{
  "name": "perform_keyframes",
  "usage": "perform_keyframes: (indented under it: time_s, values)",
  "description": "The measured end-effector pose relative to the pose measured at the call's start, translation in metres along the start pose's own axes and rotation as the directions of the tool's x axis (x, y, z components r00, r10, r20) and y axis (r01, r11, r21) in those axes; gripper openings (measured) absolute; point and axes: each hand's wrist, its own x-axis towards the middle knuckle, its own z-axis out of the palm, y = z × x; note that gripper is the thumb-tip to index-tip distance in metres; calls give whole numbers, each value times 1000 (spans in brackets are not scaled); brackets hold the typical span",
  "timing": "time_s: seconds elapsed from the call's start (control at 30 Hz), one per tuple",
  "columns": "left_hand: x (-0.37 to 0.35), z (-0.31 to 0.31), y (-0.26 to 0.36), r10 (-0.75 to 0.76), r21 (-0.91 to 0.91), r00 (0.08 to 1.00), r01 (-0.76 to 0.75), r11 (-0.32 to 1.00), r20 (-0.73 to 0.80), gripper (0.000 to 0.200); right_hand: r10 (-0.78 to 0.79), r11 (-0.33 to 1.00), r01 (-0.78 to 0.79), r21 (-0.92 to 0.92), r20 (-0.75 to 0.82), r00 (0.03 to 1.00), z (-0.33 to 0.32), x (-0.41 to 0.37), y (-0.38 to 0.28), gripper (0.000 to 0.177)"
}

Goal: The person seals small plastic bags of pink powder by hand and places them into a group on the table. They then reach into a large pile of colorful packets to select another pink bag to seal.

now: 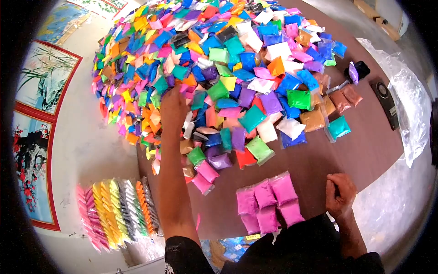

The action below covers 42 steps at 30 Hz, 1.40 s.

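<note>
My left hand (174,94) reaches deep into a big heap of small coloured packets (246,59). Its fingers are hidden among the packets, so whether they grip one does not show. My right hand (340,193) rests at the table's near edge with its fingers curled closed; nothing shows in it. Left of that hand, several bright pink packets (265,194) lie in two rows close to my body. A couple of loose pink packets (206,172) lie at the heap's near edge, beside my left forearm, next to a green packet (196,156).
The brown table (365,141) carries the heap. At right lie a black device with a round dial (384,93), a black crumpled item (362,71) and clear plastic film (406,100). Rows of twisted coloured packets (112,212) stand lower left. Framed pictures (34,160) line the wall.
</note>
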Motion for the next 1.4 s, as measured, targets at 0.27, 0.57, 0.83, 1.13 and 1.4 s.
perform_keyframes:
  time_s: [0.27,0.57,0.83,1.13,1.4]
  values:
    - [-82,-117,80,-544,-821,826,410,397,149,28,-31,999,32,26,-69,997,1,-1,-7,9]
    - [-202,-172,156,-471,-965,843,200,-170,258,24,-51,999,51,-2,-118,992,2,-12,-7,9]
    - [-267,-176,177,-516,-962,812,230,-149,275,20,-54,998,56,14,-119,991,5,-16,-4,10]
    - [-311,-157,194,-481,-930,797,332,-157,366,21,-16,1000,18,7,-157,987,10,-19,4,12]
    - [-352,-139,216,-491,-872,728,460,-167,478,20,-14,999,18,35,-136,991,10,-19,6,12]
